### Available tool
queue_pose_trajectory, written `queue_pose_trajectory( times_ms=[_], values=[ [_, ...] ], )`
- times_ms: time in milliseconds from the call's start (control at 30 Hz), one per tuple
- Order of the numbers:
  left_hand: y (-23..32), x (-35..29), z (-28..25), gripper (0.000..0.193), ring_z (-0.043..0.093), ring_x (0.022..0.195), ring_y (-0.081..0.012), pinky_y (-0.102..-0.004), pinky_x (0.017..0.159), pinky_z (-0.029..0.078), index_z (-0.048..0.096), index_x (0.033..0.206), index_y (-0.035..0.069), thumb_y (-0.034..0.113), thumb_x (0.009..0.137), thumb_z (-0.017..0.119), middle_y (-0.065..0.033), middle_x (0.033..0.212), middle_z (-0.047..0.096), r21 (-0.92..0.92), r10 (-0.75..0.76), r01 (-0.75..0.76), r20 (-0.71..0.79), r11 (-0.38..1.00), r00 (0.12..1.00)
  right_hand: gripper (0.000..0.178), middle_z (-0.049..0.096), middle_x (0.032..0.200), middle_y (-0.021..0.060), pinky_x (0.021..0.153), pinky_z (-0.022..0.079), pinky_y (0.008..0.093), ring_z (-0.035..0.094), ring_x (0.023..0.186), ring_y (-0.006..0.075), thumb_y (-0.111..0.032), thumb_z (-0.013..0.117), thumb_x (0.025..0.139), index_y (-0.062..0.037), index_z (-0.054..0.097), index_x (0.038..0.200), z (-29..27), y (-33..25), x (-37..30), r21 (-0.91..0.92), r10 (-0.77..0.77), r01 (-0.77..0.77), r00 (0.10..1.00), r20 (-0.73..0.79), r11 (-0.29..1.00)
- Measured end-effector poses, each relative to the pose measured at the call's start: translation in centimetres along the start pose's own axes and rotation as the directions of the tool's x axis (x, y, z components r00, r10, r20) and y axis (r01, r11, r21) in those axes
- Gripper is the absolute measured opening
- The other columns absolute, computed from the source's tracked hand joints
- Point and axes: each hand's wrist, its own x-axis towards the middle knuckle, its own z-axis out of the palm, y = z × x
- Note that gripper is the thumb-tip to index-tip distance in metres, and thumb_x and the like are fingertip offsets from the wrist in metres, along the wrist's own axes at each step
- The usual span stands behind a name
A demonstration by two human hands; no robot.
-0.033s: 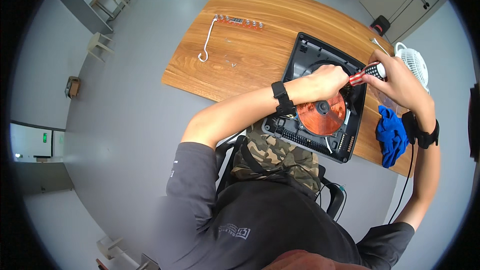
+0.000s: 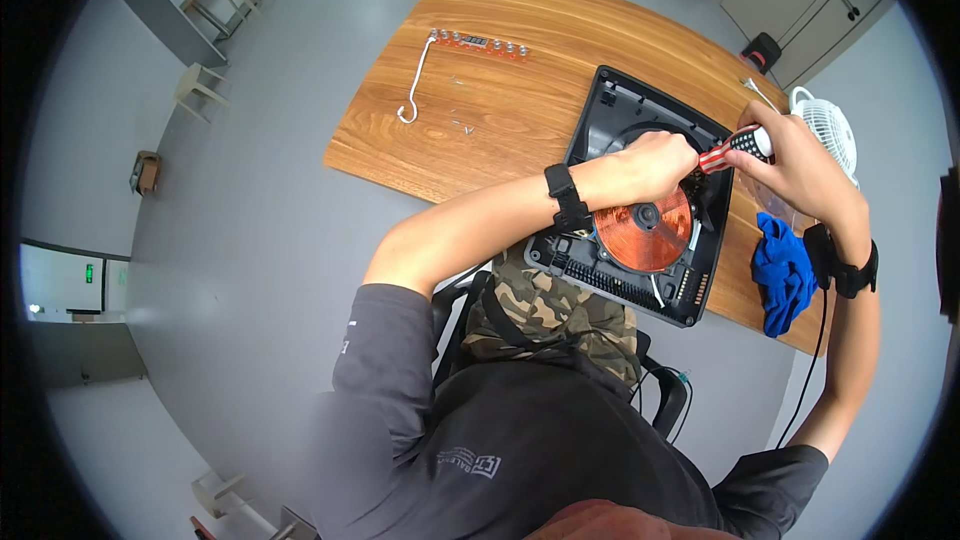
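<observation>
My right hand grips the red, white and black handle of a screwdriver, held tilted over the right side of an open black appliance housing. My left hand is closed right by the screwdriver's front end, over the inside of the housing. Its fingertips are turned away, so what they hold, if anything, is hidden. Just below that hand lies a round copper coil with a dark centre. The housing sits at the table's near edge, overhanging it, and white wires show beside the coil.
On the wooden table, a narrow red circuit board with a white cable lies at the far left, near several small loose screws. At the right are a crumpled blue cloth and a white fan.
</observation>
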Motion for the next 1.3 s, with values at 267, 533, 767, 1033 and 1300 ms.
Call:
queue_pose_trajectory(
  times_ms=[267, 533, 767, 1033, 1300],
  values=[
    [-0.4, -0.3, 0.4, 0.007, 0.07, 0.082, -0.0465, -0.0519, 0.071, 0.057, 0.068, 0.078, -0.005, 0.001, 0.075, 0.067, -0.0288, 0.081, 0.069, 0.008, 0.033, -0.033, 0.0, 0.999, 0.999, 0.041, 0.061, 0.075, 0.0209, 0.064, 0.046, 0.0425, 0.059, 0.068, 0.032, -0.034, 0.077, 0.092, 0.0036, 0.063, 0.102, 0.1, -0.6, 0.0, 0.037, 0.035, -0.037, 0.999, 0.032, 0.999],
    [-0.5, -0.1, 0.6, 0.006, 0.071, 0.079, -0.0467, -0.052, 0.067, 0.057, 0.067, 0.075, -0.006, 0.0, 0.073, 0.067, -0.0293, 0.078, 0.068, 0.018, 0.082, -0.081, -0.062, 0.997, 0.995, 0.041, 0.063, 0.075, 0.0209, 0.065, 0.047, 0.0434, 0.062, 0.069, 0.0339, -0.033, 0.077, 0.093, 0.0037, 0.063, 0.104, 0.6, 0.2, -0.6, 0.055, 0.006, -0.006, 1.0, -0.004, 0.998],
    [-0.7, 0.2, 1.1, 0.011, 0.071, 0.078, -0.0459, -0.0512, 0.067, 0.058, 0.068, 0.077, -0.005, 0.004, 0.071, 0.072, -0.0281, 0.078, 0.069, 0.023, 0.093, -0.092, -0.034, 0.995, 0.995, 0.039, 0.064, 0.075, 0.0221, 0.065, 0.048, 0.0435, 0.063, 0.068, 0.0356, -0.031, 0.078, 0.092, 0.0038, 0.063, 0.104, 0.4, -0.5, -0.9, 0.057, 0.056, -0.057, 0.998, 0.021, 0.997],
    [-0.3, 0.5, 0.5, 0.015, 0.071, 0.084, -0.0455, -0.0509, 0.071, 0.058, 0.07, 0.083, -0.004, 0.007, 0.074, 0.074, -0.0274, 0.083, 0.071, 0.002, 0.035, -0.035, -0.029, 0.999, 0.999, 0.039, 0.064, 0.076, 0.0217, 0.064, 0.047, 0.0435, 0.062, 0.069, 0.0362, -0.031, 0.077, 0.092, 0.0039, 0.063, 0.102, 1.0, 1.6, -1.1, 0.083, -0.028, 0.034, 0.996, -0.08, 0.996],
    [0.0, 0.7, 0.4, 0.013, 0.071, 0.085, -0.0458, -0.0516, 0.073, 0.058, 0.07, 0.085, -0.003, 0.005, 0.075, 0.07, -0.0276, 0.085, 0.071, 0.034, 0.045, -0.047, 0.049, 0.998, 0.998, 0.038, 0.066, 0.075, 0.0212, 0.065, 0.048, 0.0424, 0.065, 0.07, 0.036, -0.031, 0.077, 0.093, 0.0035, 0.063, 0.1, 0.6, 0.2, -1.4, 0.108, 0.088, -0.087, 0.996, -0.007, 0.99]
  ],
)
